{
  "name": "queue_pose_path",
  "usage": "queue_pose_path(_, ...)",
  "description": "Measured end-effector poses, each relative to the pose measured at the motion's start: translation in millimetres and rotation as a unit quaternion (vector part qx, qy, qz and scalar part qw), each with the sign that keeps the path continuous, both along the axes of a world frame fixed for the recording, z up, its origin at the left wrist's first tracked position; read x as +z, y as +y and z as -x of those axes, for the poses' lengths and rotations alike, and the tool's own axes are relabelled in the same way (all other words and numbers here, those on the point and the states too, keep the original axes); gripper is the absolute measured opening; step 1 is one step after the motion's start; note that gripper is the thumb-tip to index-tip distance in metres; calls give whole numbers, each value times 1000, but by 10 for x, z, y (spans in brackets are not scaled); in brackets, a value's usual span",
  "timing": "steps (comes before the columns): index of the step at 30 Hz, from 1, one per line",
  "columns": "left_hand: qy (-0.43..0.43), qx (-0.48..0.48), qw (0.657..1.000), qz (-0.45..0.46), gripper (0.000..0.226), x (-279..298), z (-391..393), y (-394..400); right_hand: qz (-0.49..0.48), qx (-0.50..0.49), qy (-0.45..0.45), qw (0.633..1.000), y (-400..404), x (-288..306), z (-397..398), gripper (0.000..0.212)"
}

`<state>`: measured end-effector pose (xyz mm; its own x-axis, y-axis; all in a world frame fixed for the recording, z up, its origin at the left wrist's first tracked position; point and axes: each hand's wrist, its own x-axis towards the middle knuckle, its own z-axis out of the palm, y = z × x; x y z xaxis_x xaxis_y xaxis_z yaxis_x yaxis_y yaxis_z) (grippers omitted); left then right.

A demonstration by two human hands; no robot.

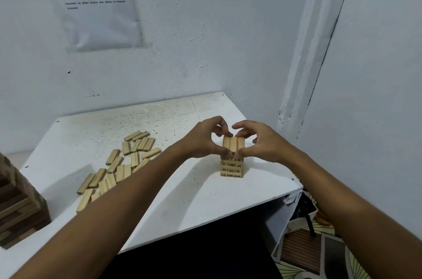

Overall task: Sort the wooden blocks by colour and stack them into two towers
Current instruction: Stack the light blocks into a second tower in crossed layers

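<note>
A small tower of light wooden blocks (pixel 231 168) stands on the white table (pixel 182 198), right of centre. Its top layer (pixel 233 144) is three blocks side by side. My left hand (pixel 203 139) pinches that layer from the left, thumb at the near end and fingers at the far end. From the right, my right hand (pixel 258 141) pinches it the same way. Several loose light blocks (pixel 121 164) lie scattered on the left half of the table. A tower of dark brown blocks (pixel 18 205) stands at the table's left edge, partly cut off by the frame.
The table sits in a corner between white walls. A printed sheet (pixel 96 2) hangs on the back wall. Below the table's right edge are a box (pixel 303 217) and a patterned floor mat (pixel 319 251).
</note>
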<state>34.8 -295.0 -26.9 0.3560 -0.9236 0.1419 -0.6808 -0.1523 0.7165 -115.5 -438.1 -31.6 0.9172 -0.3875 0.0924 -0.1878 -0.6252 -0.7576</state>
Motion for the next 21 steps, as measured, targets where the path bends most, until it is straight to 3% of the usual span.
queue_pose_path(12,-4,-4,1000,6,53,9,-15,9,-1,7,5,1000,-5,18,9,70)
queue_pose_path(21,-7,28,1000,2,50,64,-149,196,48,-35,-97,994,146,211,-1,38)
